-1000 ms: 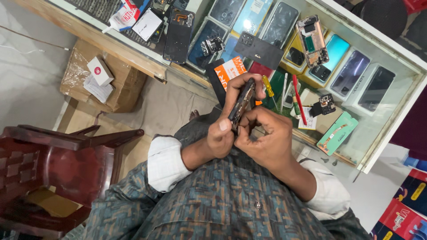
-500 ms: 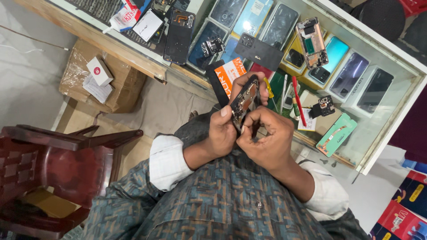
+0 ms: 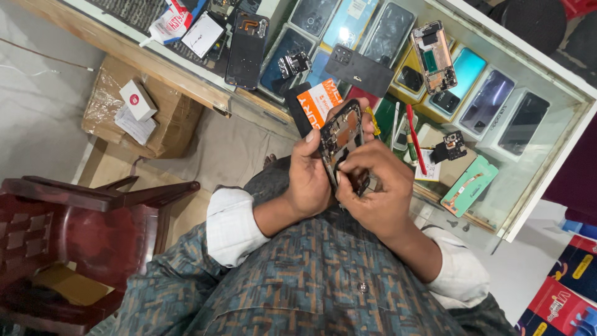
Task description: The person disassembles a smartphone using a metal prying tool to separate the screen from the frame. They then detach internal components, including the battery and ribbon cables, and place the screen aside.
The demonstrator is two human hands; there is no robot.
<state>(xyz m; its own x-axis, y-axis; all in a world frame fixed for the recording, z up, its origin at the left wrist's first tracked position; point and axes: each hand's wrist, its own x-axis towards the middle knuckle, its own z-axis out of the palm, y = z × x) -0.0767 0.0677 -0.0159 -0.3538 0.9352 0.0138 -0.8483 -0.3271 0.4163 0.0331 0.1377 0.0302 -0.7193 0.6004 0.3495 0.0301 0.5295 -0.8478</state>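
An opened phone frame (image 3: 341, 134) with bare circuit parts stands nearly upright in front of my chest. My left hand (image 3: 310, 175) grips it along its left edge, thumb up on the side. My right hand (image 3: 376, 186) holds its lower right part, with the fingertips pressed on the inner parts near the bottom. Both hands are above the edge of the glass counter (image 3: 535, 162).
Under the counter glass lie several phone boxes and phone backs, another stripped phone (image 3: 433, 56), a red-handled tool (image 3: 415, 138) and a green circuit strip (image 3: 469, 186). A dark wooden chair (image 3: 81, 230) stands at the left. Cardboard boxes (image 3: 149, 112) sit on the floor.
The phone frame has turned from edge-on to showing its open inner face. My right hand's fingers have shifted down onto its lower part.
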